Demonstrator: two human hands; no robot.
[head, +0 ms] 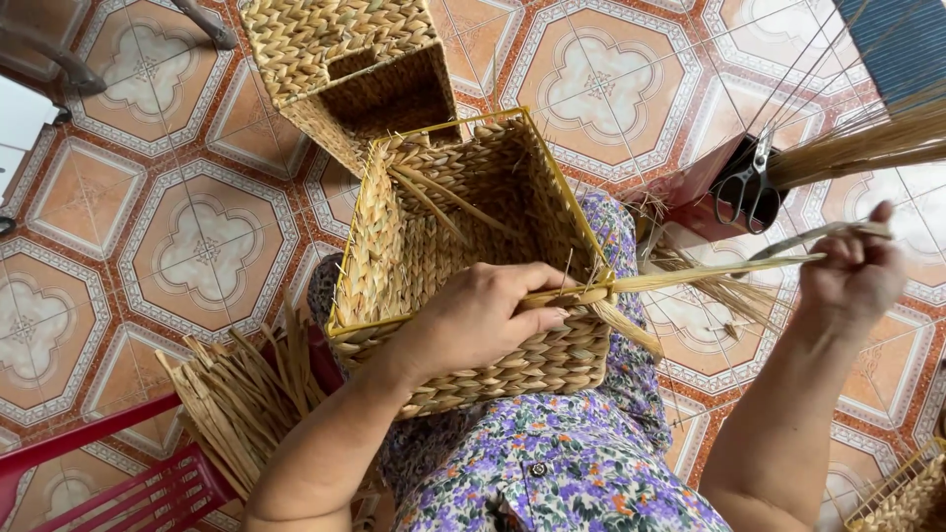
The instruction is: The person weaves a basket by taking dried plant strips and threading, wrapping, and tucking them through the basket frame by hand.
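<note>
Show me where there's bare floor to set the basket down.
Most bare tile lies at picture left, bordered by the finished basket above and the straw bundle below. A smaller patch sits above the basket in work. The side by the scissors and right hand is crowded.

The half-woven basket (463, 266) on the lap is the landmark: its open inside is free except for a few loose straws lying across it. Beyond it a finished basket (345, 69) stands touching its far rim, blocking that way. Left of it a bundle of straw (236, 394) crowds the floor; right of it, scissors (749, 187) and a taut strand (709, 274) cross the path.
</note>
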